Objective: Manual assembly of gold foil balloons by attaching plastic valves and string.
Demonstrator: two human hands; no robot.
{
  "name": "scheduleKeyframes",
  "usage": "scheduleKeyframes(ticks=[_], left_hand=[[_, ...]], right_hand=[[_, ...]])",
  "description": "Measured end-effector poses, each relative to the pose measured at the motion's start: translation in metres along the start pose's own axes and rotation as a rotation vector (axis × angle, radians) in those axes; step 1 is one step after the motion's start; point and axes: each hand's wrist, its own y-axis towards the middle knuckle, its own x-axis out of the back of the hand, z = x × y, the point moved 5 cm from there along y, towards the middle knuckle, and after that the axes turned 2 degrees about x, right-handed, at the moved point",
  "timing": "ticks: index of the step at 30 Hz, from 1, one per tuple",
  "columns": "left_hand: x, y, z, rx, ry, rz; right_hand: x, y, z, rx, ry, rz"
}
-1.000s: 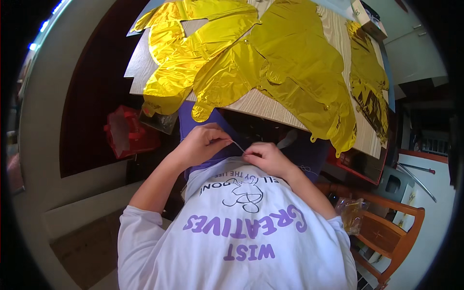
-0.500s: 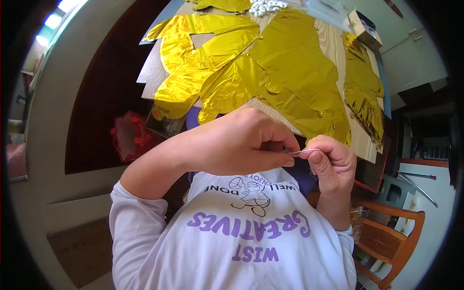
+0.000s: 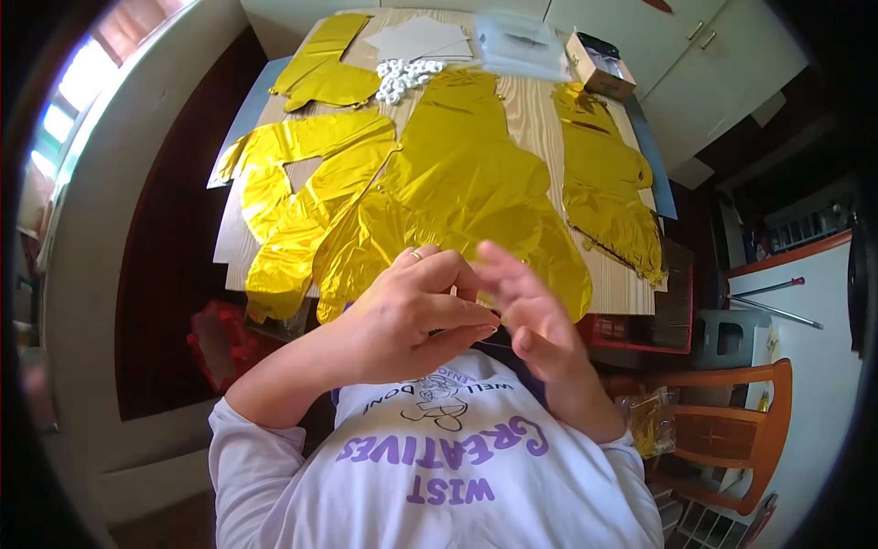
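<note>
My left hand [image 3: 425,311] is closed in a pinch in front of my shirt, a ring on one finger. What its thumb and fingertips hold is too small to make out. Just right of it, my right hand [image 3: 535,316] is lifted with fingers spread, somewhat blurred, and nothing shows in it. Beyond both hands, flat gold foil balloons [image 3: 476,165] lie across the wood-grain table [image 3: 530,114]. Their near edges are partly hidden behind my hands.
A pile of small white rolls [image 3: 402,82] sits at the back, near white sheets [image 3: 421,38] and clear plastic bags [image 3: 521,48]. A small box [image 3: 599,69] stands at the far right corner. A wooden chair [image 3: 722,430] is to my right, a red bag [image 3: 224,343] to my left.
The thin white strand stretched between both hands is no longer seen there. My right hand has opened its pinch and pulled away from the left. The view has tilted up, showing more table.
</note>
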Motion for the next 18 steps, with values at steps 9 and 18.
scheduleKeyframes(ticks=[9, 18], left_hand=[[0.006, -0.002, 0.037, 0.22, -0.238, 0.182], [0.01, 0.001, 0.054, 0.035, 0.13, -0.356]], right_hand=[[0.014, 0.014, 0.021, 0.173, -0.661, -0.023], [-0.019, 0.019, 0.04, 0.405, -1.027, 0.279]])
